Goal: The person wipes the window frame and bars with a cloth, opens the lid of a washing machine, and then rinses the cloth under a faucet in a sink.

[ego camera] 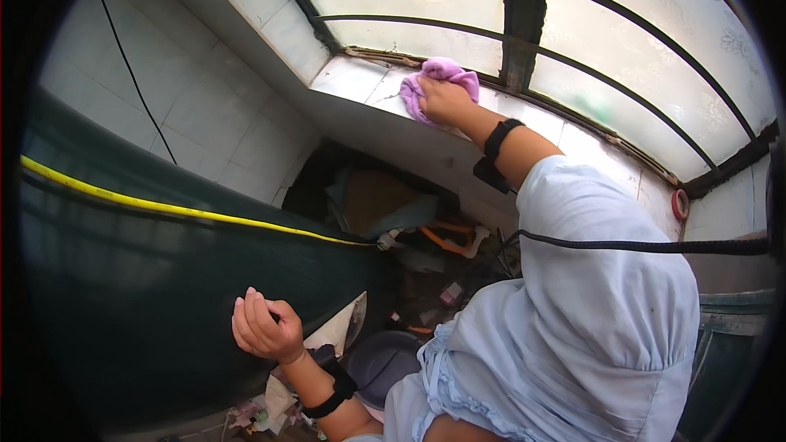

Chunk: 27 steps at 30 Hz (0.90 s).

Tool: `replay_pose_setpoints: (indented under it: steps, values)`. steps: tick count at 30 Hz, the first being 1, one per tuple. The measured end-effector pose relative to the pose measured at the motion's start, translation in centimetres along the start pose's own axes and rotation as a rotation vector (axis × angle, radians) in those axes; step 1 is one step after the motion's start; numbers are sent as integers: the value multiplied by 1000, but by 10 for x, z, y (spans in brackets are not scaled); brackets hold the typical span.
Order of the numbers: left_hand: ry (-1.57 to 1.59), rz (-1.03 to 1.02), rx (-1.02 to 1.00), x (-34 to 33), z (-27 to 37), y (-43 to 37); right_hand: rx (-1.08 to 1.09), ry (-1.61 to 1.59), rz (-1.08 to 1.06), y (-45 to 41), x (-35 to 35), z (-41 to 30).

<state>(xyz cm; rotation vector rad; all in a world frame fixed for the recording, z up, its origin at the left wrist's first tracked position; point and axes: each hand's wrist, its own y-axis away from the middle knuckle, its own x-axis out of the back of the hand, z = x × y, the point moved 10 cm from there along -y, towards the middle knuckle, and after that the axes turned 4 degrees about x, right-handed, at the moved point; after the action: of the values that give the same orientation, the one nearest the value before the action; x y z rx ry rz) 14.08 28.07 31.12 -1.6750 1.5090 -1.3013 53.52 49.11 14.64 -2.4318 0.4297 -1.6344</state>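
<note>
A bunched pink-purple cloth (462, 77) is pressed onto the white tiled window sill (350, 78), close to the frame of a barred window. On top of the cloth lies my right hand (443, 102), its fingers gripping the fabric. Lower down, my left hand (264, 326) is held up with loosely curled fingers and nothing visible in it. It is in front of a large dark green tank-like surface (184, 270); whether it touches is unclear. Both forearms wear black straps.
A yellow hose (184, 212) crosses the green surface. Below the sill are an orange-framed object (451, 238) and dark clutter. A grey basin (384, 359) stands by my body, with paper scraps (270, 408) nearby. A red tape roll (680, 204) sits at the sill's right end.
</note>
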Motion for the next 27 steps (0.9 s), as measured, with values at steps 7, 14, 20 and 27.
replay_pose_setpoints:
  steps: [7,14,20,27]
  values:
    - [40,26,20,3,2,-4,52,226,101,109,63,28]
    - [14,5,40,-3,-2,-3,-57,93,-123,56,38,16]
    - [-96,-23,20,-8,2,0,13,124,-72,-37,-12,-2]
    - [-182,-59,38,-13,5,-2,297,91,-116,-9,-22,-19]
